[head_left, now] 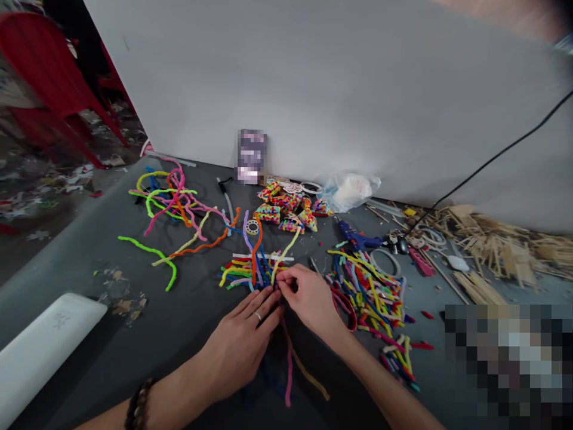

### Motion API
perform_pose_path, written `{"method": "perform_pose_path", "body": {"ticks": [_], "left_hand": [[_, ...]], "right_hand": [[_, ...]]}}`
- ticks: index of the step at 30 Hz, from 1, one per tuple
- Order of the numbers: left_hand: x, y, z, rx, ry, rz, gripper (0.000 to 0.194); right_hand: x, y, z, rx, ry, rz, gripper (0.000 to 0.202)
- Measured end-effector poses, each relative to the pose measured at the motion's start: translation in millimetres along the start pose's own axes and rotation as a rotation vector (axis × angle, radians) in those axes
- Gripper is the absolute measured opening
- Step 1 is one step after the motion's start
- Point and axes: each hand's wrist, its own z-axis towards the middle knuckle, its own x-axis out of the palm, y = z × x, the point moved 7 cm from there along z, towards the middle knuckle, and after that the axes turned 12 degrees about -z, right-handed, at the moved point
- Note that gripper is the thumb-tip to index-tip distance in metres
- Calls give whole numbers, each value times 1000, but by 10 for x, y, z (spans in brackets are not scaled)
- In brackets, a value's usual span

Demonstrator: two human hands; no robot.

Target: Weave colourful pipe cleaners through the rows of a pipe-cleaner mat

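My left hand [246, 331] lies flat with fingers stretched out, pressing on the near end of a bundle of crossed pipe cleaners. My right hand [313, 298] is closed in a pinch at the bundle's right side, on a pale yellow pipe cleaner [289, 248]; the exact grip is partly hidden. Short coloured pipe cleaners [233, 275] run crosswise beside a white strip [262, 257]. An orange pipe cleaner [256, 254] and a purple one stand up out of the bundle. Below my hands, a pink pipe cleaner [289, 373] and a brown one [313, 379] trail toward me.
Long loose pipe cleaners [174, 203] lie at the left, cut short ones [376, 292] at the right. Behind are woven multicoloured pieces [286, 206], a propped phone [251, 156] and a blue glue gun [358, 236]. Wooden sticks [492, 245] fill the right; red-handled scissors [344, 307] lie near my right wrist.
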Motion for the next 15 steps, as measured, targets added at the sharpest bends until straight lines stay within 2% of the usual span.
{"method": "perform_pose_path", "body": {"ticks": [5, 9, 12, 15], "left_hand": [[4, -13, 12, -2, -26, 28, 40], [51, -11, -7, 19, -30, 91, 43], [96, 2, -38, 42, -38, 119, 49], [120, 7, -59, 59, -51, 132, 50]], "right_hand": [[9, -14, -22, -10, -20, -48, 13], [-13, 34, -80, -20, -92, -101, 13], [-268, 263, -315, -124, -274, -46, 19], [-721, 533, -822, -289, -534, 54, 19]]}}
